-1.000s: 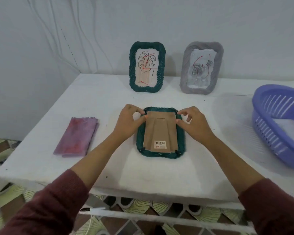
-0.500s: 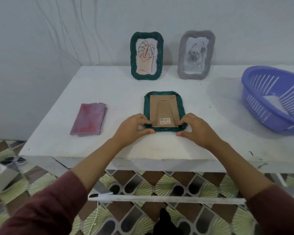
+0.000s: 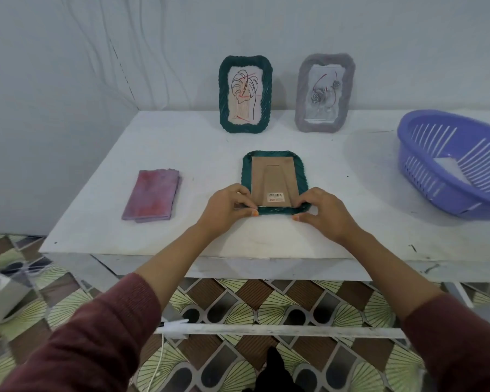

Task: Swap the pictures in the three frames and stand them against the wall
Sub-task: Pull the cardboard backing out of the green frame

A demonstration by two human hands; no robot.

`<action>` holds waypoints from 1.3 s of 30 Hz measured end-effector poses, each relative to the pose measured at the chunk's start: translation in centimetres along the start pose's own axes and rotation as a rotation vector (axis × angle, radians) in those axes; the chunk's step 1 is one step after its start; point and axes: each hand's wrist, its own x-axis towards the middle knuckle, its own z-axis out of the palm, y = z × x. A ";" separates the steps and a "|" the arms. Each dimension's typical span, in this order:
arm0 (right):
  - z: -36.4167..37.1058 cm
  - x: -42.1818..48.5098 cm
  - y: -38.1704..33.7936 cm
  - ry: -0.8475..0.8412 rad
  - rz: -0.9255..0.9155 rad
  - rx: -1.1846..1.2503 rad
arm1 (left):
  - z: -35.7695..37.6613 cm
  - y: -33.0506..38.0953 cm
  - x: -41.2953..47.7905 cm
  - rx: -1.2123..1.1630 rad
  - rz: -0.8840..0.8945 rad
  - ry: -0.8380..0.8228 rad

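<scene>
A green frame (image 3: 275,158) lies face down in the middle of the white table (image 3: 181,145), its brown cardboard back (image 3: 274,179) with a barcode sticker facing up. My left hand (image 3: 228,209) pinches its near left corner and my right hand (image 3: 324,212) pinches its near right corner. A second green frame (image 3: 245,93) with a leaf drawing stands against the wall. A grey frame (image 3: 324,93) with a rose drawing stands to its right, also against the wall.
A folded purple-pink cloth (image 3: 152,195) lies on the table to the left. A purple plastic basket (image 3: 456,162) with a white sheet inside sits at the right. The table's front edge is close below my hands, with patterned floor tiles under it.
My hands slid from the upper sides of the face-down frame down to its near corners. The view pulled back from the table.
</scene>
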 end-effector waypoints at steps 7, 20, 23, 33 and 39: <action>-0.6 0.1 0.1 -0.048 0.000 0.022 | -0.5 -0.1 0.3 -0.084 -0.082 0.006; -1.9 7.1 2.2 -0.022 0.250 0.155 | 1.2 0.7 7.3 0.048 -0.383 0.251; -1.4 7.3 2.4 -0.003 0.235 0.180 | 1.5 0.6 7.0 0.047 -0.374 0.288; -1.2 7.3 2.2 0.010 0.262 0.215 | 2.0 0.3 7.2 0.021 -0.376 0.312; -1.6 7.2 1.9 -0.006 0.257 0.227 | 2.0 0.8 7.3 -0.017 -0.390 0.345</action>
